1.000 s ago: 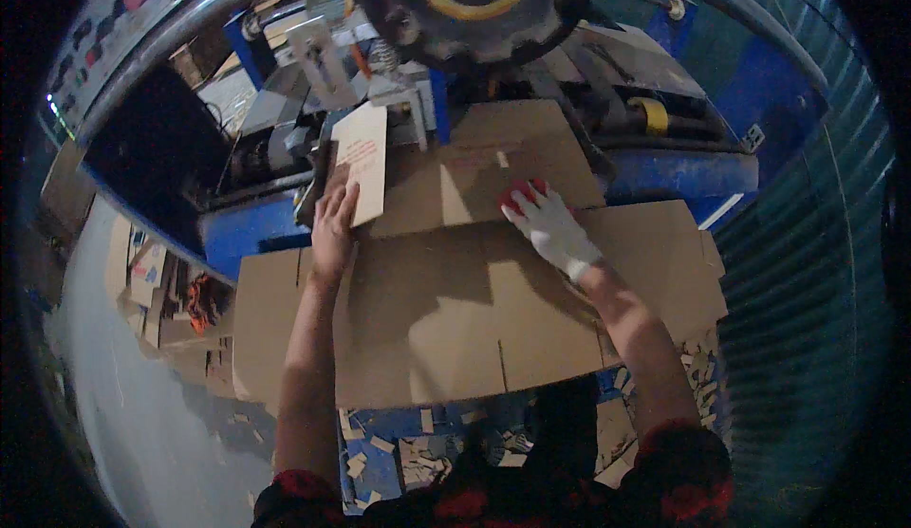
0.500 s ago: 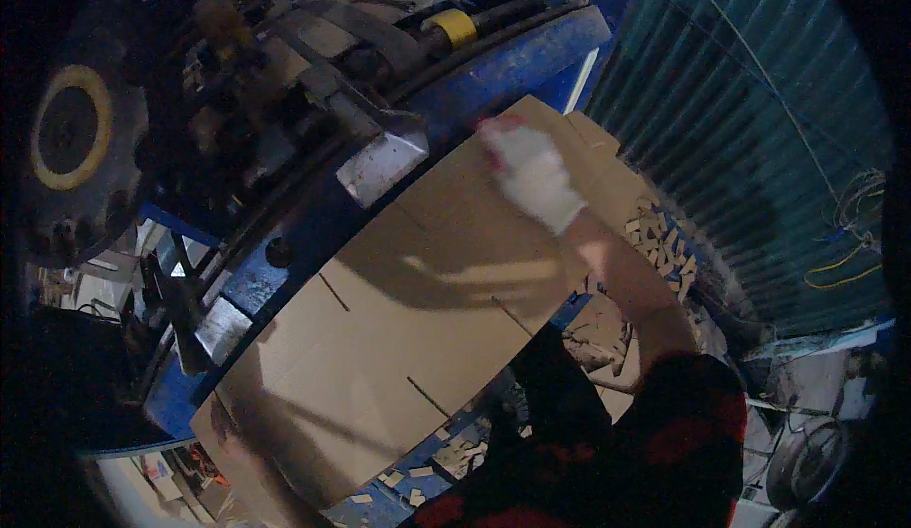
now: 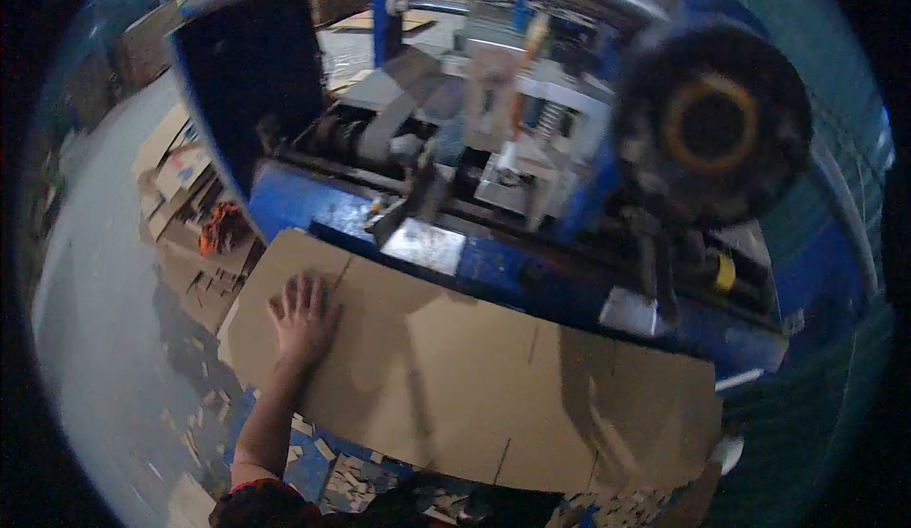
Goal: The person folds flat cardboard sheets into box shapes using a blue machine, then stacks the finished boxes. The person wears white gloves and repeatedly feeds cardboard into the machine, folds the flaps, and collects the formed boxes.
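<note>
A wide flat sheet of brown cardboard (image 3: 465,357) with several short slits lies along the front of a blue machine (image 3: 531,277). My bare left hand (image 3: 304,317) rests on its left part, palm down and fingers spread. At the sheet's right end shows a bit of my right hand (image 3: 728,454) in a white glove, beside the edge. The fingers of that hand are hidden. Shadows fall across the sheet.
A big dark wheel with a yellowish ring (image 3: 712,122) stands over the machine's right side. Metal plates (image 3: 425,245) sit along its front beam. Stacked cardboard (image 3: 185,177) and an orange bundle (image 3: 221,229) lie at left. Cardboard scraps (image 3: 356,481) litter the area below the sheet.
The view has swung to the left. My right hand went from the sheet's top near its far corner to its right end. My left hand now lies flat on the sheet, away from its edge.
</note>
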Available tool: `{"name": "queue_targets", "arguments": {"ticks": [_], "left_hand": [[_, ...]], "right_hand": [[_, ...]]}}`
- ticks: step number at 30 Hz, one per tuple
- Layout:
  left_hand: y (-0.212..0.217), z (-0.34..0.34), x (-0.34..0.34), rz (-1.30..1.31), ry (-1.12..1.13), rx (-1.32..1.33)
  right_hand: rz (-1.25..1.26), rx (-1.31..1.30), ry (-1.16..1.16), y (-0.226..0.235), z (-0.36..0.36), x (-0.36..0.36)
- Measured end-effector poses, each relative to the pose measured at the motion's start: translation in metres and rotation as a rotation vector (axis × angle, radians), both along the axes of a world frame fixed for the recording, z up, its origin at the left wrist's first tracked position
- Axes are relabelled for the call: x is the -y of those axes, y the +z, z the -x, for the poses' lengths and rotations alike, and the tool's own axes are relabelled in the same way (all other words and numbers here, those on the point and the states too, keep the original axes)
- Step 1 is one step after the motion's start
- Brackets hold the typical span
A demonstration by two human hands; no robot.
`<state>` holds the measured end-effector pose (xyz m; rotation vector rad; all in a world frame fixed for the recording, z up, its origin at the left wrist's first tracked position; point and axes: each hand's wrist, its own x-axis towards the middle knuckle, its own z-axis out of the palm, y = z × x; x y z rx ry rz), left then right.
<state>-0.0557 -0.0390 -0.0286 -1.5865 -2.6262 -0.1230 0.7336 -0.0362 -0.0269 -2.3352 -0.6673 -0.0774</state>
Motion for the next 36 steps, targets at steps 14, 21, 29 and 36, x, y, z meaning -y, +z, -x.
{"name": "queue_targets", "arguments": {"ticks": [14, 21, 29, 36], "left_hand": [[0.017, 0.024, 0.086, -0.278, -0.023, 0.143], [-0.011, 0.048, 0.103, -0.369, 0.229, 0.078], [-0.013, 0.048, 0.103, -0.512, 0.258, 0.133], [-0.009, 0.066, 0.104, -0.548, 0.207, 0.278]], "right_hand": [[-0.137, -0.787, 0.357, -0.004, 0.156, 0.051], [-0.116, -0.989, 0.433, -0.004, 0.179, 0.080], [-0.246, -1.189, 0.539, -0.014, 0.179, 0.105], [-0.467, -0.821, 0.294, -0.058, 0.144, 0.140]]}}
